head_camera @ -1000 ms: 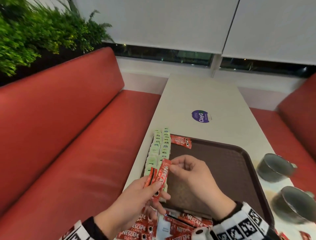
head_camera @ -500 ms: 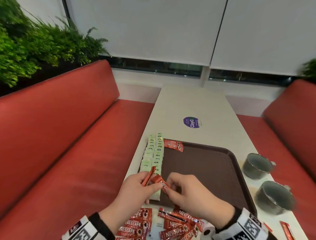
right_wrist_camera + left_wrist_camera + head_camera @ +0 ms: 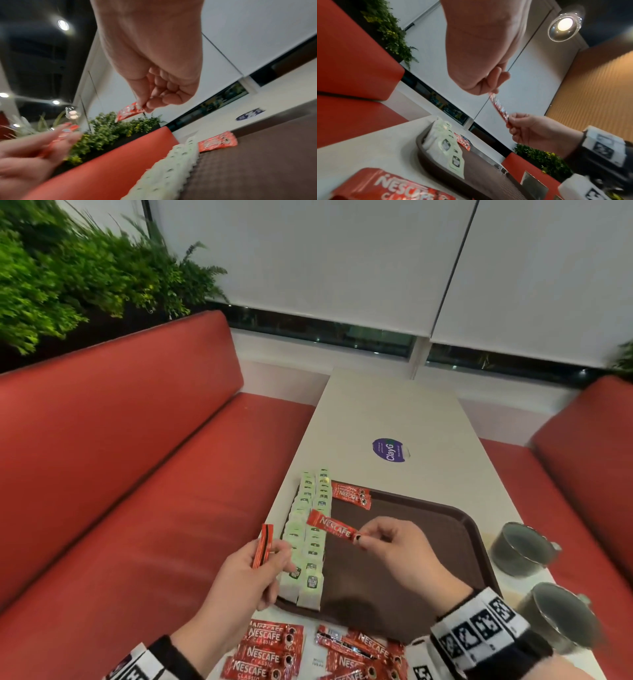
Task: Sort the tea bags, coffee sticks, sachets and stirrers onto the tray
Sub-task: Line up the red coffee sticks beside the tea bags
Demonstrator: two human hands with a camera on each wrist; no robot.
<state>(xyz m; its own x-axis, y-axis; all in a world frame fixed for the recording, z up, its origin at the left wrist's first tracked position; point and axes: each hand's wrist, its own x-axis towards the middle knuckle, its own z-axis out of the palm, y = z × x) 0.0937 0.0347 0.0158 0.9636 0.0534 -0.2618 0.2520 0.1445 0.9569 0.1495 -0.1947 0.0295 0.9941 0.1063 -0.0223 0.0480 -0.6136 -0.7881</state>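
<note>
- Two rows of green-and-white tea bags [image 3: 306, 534] lie overlapped along the left edge of the brown tray [image 3: 442, 529], running from its near rim to its far corner.
- One pair of red coffee sticks [image 3: 351, 495] lies flat at the tray's far left corner, just beside the tea bags.
- Right hand [image 3: 394, 546]: thumb and forefinger pinch one end of a single coffee stick [image 3: 333, 528], held above the tray and reaching over the tea bag rows.
- Left hand [image 3: 246, 580]: fingers curled around a further upright stick [image 3: 263, 546], held over the table's left edge, apart from the tray.
- Loose red sticks [image 3: 270, 652] lie heaped on the white table [image 3: 394, 405] at the tray's near rim; the heap is cut off by the frame's lower edge.
- Two grey cups [image 3: 522, 544] stand on the table right of the tray; their contents cannot be made out.
- Right wrist view: the left hand is blurred.
</note>
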